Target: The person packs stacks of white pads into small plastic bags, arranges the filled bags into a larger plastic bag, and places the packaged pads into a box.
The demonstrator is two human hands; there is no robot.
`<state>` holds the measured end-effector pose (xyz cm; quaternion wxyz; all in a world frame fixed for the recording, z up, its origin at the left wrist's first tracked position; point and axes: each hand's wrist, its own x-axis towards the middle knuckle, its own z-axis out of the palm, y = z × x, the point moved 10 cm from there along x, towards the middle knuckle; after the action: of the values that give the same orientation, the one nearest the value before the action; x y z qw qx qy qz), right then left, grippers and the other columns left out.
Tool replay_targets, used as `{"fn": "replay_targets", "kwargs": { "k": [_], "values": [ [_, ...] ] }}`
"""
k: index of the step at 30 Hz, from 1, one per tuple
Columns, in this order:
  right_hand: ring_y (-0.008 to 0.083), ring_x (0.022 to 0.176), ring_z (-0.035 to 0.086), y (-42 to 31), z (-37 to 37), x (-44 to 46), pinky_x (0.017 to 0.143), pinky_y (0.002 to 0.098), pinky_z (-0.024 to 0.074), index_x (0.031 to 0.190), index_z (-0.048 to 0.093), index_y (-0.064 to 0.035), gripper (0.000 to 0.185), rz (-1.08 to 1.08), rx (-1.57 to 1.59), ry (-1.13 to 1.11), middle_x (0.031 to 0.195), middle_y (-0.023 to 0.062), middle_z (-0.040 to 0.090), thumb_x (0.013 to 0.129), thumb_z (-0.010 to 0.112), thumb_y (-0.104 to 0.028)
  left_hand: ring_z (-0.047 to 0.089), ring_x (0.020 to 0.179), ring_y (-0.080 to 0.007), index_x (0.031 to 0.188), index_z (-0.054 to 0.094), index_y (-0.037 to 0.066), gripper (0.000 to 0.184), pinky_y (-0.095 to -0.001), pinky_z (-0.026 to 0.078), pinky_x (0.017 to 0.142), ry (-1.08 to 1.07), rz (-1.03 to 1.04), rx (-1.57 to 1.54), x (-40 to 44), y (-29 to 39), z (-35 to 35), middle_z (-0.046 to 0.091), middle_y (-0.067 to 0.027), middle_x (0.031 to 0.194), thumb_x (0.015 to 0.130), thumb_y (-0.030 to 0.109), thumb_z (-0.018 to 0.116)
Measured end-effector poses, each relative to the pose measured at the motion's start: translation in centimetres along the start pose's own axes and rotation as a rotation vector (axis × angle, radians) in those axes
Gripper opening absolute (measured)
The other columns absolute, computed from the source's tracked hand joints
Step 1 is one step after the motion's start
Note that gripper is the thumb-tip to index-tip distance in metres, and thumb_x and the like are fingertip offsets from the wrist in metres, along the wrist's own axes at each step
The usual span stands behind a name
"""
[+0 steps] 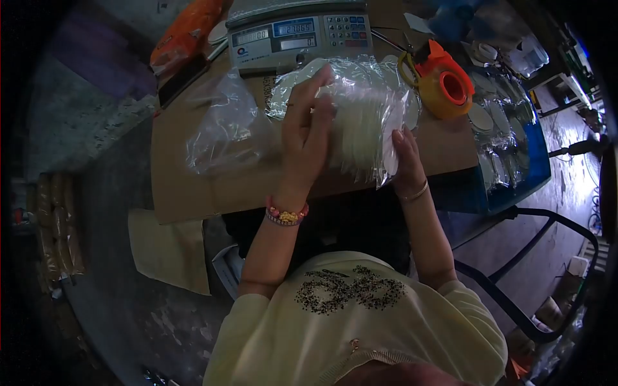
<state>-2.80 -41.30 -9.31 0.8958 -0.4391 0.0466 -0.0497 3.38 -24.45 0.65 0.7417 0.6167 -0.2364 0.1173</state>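
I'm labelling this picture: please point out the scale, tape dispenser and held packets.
Scale (301,35): head view, front panel.
Tape dispenser (436,62): head view, red body.
Held packets (362,127): head view, pale middle of the stack.

Dim, bluish light covers the scene, brightest where the floor (575,168) at right glares white. The plastic packet (367,122) throws sharp highlights; dark shadow lies beneath the tabletop (193,193). The left hand (308,132) looks smeared, and wide-lens curvature bends outer areas toward black corners.
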Motion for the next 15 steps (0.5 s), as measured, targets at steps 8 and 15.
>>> {"fn": "replay_targets", "kwargs": {
  "k": [8, 15],
  "values": [
    [0.0217, 0.112, 0.063, 0.2, 0.1, 0.2, 0.095, 0.0338, 0.0520, 0.145, 0.036, 0.0039, 0.064, -0.012, 0.012, -0.065, 0.129, 0.0143, 0.059, 0.095, 0.062, -0.025, 0.057, 0.085, -0.0048, 0.114, 0.075, 0.006, 0.023, -0.0198, 0.046, 0.069, -0.129, 0.022, 0.097, 2.0, -0.8, 0.7, 0.066, 0.0011, 0.107, 0.092, 0.007, 0.071],
    [0.0215, 0.110, 0.064, 0.7, -0.8, 0.7, 0.093, 0.0338, 0.0534, 0.141, 0.041, 0.0035, 0.058, 0.005, 0.063, -0.079, 0.124, 0.0136, 0.062, 0.096, 0.061, -0.027, 0.058, 0.071, -0.0063, 0.113, 0.073, 0.001, 0.020, -0.0196, 0.047, 0.063, 0.193, -0.224, -0.392, 0.8, 0.0, -3.1, 0.069, -0.0033, 0.091, 0.096, 0.009, 0.067]
  ]
}}
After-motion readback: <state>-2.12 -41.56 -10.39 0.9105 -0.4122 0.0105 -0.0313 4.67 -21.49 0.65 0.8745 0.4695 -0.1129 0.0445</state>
